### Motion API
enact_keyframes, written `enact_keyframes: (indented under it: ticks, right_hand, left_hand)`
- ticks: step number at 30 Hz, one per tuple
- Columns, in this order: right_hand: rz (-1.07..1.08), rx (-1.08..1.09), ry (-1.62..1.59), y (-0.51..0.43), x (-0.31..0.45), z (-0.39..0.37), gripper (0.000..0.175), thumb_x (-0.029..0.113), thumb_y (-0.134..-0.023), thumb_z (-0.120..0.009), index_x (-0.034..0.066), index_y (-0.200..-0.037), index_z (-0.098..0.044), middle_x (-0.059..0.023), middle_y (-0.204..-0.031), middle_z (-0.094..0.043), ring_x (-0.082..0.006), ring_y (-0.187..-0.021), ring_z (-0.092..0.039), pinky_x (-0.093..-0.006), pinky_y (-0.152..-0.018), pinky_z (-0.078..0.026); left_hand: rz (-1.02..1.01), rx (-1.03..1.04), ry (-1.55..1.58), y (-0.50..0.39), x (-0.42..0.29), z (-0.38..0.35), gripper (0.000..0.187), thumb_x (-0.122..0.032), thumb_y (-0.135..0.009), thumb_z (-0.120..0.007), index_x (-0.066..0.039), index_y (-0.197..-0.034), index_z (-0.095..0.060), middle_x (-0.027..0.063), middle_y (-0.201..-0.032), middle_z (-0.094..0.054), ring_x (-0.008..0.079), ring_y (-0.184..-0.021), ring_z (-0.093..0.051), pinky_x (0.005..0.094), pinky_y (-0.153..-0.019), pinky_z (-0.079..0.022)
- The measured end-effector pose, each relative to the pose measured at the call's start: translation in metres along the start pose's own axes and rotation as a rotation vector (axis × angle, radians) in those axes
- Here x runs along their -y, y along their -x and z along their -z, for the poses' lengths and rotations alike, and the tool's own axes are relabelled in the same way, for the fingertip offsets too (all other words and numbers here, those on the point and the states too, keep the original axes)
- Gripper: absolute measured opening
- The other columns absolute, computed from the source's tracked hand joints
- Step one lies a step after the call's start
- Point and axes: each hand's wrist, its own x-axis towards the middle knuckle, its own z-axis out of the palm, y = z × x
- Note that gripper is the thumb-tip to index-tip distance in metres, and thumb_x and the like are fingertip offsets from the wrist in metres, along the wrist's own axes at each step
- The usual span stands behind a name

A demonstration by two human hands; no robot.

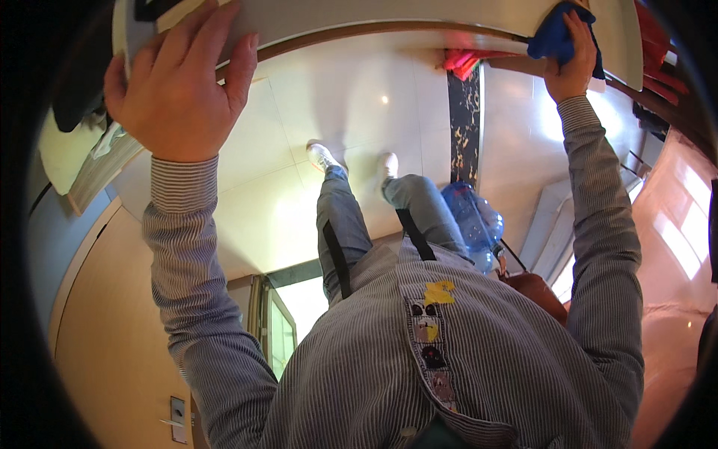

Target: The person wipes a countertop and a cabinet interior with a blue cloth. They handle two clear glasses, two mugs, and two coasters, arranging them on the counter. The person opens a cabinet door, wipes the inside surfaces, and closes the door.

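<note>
My left hand (174,101) rests at the left end of a pale panel-like surface (336,10) with a brown edge, its fingers spread and the thumb apart. What lies under its fingertips is hidden. At the other end of this surface, my right hand (575,59) has its fingers over a bunched blue cloth (552,36) and presses it against the surface. Part of the cloth hangs over the edge. Both arms are stretched out in striped sleeves.
Pale floor tiles (252,129) lie below, crossed by a dark patterned strip (465,129). Blue clear plastic bottles (474,216) stand beside my leg, near a brown bag (533,292). A wooden door (112,314) with a handle is at left. Something bright red (463,63) lies beyond the panel's edge.
</note>
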Motion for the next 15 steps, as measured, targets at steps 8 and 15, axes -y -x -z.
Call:
enact_keyframes:
  ticks: [8, 15]
  right_hand:
    - [-0.183, 0.055, -0.021, -0.004, 0.016, 0.006, 0.078, -0.013, -0.053, -0.061, 0.0135, -0.125, -0.045, -0.0058, -0.133, -0.043, -0.0301, -0.125, -0.036, -0.0424, -0.104, -0.024]
    - [-0.151, -0.007, -0.026, -0.001, 0.013, 0.003, 0.076, -0.015, -0.053, -0.06, 0.0101, -0.124, -0.046, -0.0085, -0.133, -0.044, -0.0322, -0.124, -0.037, -0.0427, -0.103, -0.026]
  left_hand:
    - [0.203, 0.26, 0.092, -0.009, -0.013, 0.02, 0.039, -0.045, -0.083, -0.052, -0.032, -0.12, -0.052, -0.0038, -0.124, -0.051, 0.0197, -0.106, -0.05, 0.0535, -0.09, -0.03]
    - [0.251, 0.127, 0.212, -0.014, -0.019, 0.021, 0.034, -0.043, -0.079, -0.059, -0.023, -0.106, -0.06, 0.0025, -0.112, -0.059, 0.0216, -0.096, -0.057, 0.0509, -0.093, -0.029]
